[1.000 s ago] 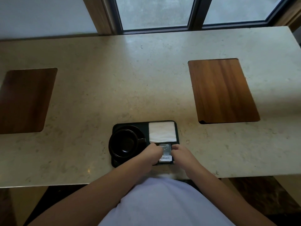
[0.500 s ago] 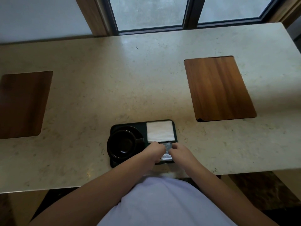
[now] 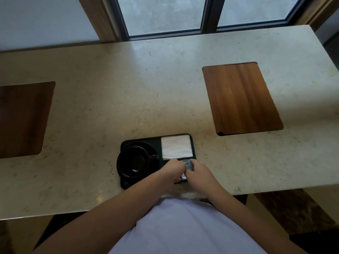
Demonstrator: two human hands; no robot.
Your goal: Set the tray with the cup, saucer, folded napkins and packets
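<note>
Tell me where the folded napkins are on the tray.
In the tray's far right section lie the folded napkins, right of the cup, just beyond the packets.

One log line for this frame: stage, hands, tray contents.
stage: arranging packets | left hand, right hand: on packets | tray: cup on saucer, napkins

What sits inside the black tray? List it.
The black rectangular tray holds a black cup on its saucer, a white folded napkin and packets, partly covered by both hands.
</note>
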